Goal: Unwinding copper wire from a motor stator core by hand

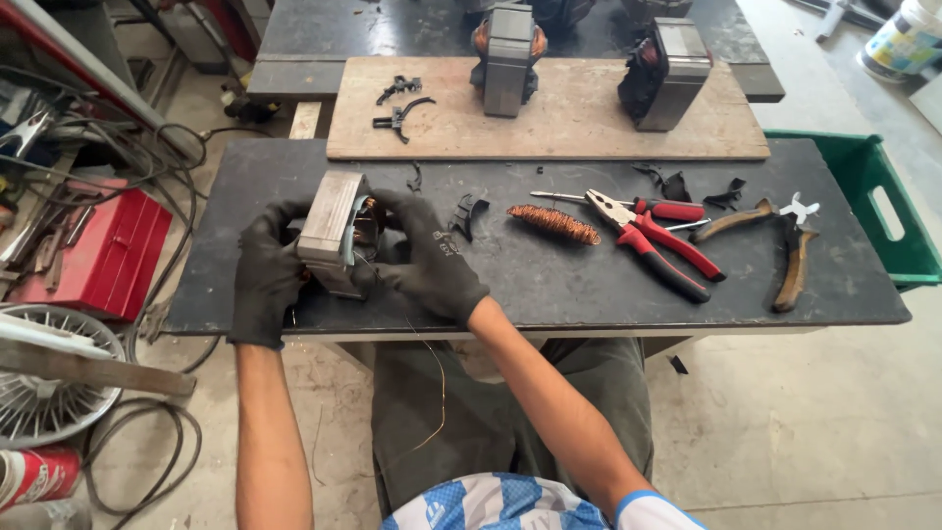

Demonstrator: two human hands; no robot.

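Both my hands wear black gloves and hold a grey laminated motor stator (332, 231) with copper winding inside, just above the near left part of the dark workbench (549, 280). My left hand (265, 280) grips its left side. My right hand (427, 257) grips its right side, fingers over the copper winding. A thin copper wire (439, 388) hangs from the stator down over my lap.
On the bench lie a copper wire bundle (554, 224), red-handled pliers (653, 240), a screwdriver and old brown-handled pliers (790, 257). A wooden board (559, 123) behind carries two more stators (507, 59) (667, 71). A red toolbox (108, 250) and cables sit left, a green crate (883, 201) right.
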